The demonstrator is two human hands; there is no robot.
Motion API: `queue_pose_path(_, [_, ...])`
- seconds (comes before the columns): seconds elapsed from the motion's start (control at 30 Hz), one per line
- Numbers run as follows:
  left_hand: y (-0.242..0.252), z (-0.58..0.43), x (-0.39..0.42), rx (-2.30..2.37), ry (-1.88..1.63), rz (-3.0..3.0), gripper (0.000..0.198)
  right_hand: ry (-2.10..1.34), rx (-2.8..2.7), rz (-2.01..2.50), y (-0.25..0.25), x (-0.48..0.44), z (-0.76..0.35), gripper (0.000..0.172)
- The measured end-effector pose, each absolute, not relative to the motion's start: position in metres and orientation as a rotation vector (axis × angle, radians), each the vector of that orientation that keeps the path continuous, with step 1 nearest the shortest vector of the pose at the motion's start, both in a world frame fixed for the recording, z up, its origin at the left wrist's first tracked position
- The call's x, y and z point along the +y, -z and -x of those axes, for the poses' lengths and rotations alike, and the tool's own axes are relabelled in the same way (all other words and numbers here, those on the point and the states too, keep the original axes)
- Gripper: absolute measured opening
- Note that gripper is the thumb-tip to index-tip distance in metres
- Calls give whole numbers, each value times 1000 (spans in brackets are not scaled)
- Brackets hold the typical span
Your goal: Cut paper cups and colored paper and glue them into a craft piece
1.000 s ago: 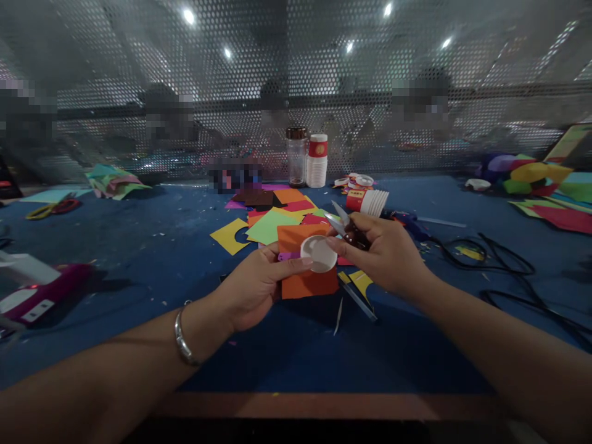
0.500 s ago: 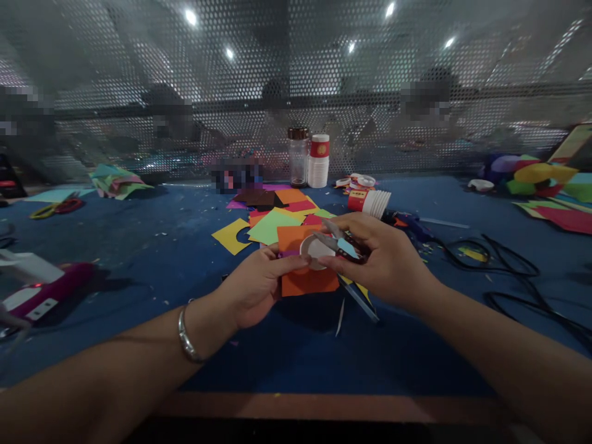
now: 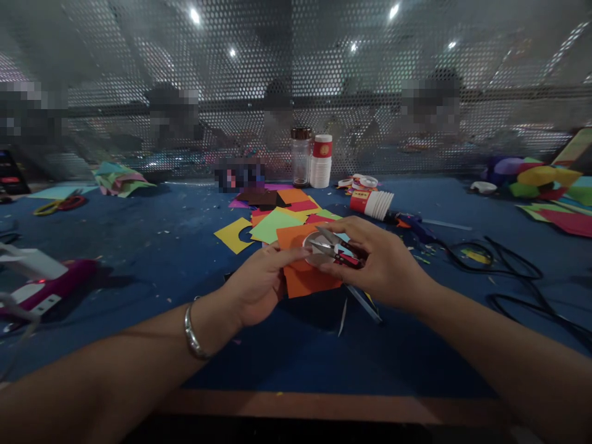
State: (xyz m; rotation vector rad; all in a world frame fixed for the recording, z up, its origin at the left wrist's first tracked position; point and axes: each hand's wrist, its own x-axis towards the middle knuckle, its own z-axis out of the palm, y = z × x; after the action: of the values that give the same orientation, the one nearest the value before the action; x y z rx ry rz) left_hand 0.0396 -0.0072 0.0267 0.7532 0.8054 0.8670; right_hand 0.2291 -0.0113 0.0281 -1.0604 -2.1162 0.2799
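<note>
An orange paper sheet (image 3: 308, 282) hangs above the table between my two hands. My left hand (image 3: 261, 277) pinches its left side, the thumb pressing on a round white piece (image 3: 314, 258) that lies against the paper. My right hand (image 3: 383, 259) is wrapped round small thread snips (image 3: 330, 245), whose pointed blades stand apart over the white round piece. Its fingers also reach the right edge of the sheet and the round piece. Beneath and behind are loose sheets, among them a light green one (image 3: 277, 226) and a yellow one (image 3: 234, 236) with a round cut-out.
A red-and-white paper cup stack (image 3: 370, 203) lies on its side near a blue glue gun (image 3: 416, 226) with a black cable. Behind stand a clear bottle (image 3: 300, 161) and upright cups (image 3: 320, 163). At left are a purple power strip (image 3: 60, 287) and scissors (image 3: 62, 205).
The snips have turned so their separated blades show over the round piece. The orange sheet has tilted slightly. Both hands stay on it.
</note>
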Motion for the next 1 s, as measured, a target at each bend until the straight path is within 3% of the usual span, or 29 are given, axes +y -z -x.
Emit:
queue_pose_path(0.2, [-30, -37, 1, 891, -806, -630, 42, -306, -2098, 1010, -27, -13, -228, 41])
queue_pose_path(0.67, [-35, -42, 0, 914, -822, -594, 31, -248, -2131, 989, -25, -13, -230, 45])
queue_pose_path(1.0, [-32, -45, -1, 777, -861, -542, 36, -154, -2147, 982, -23, -11, -230, 44])
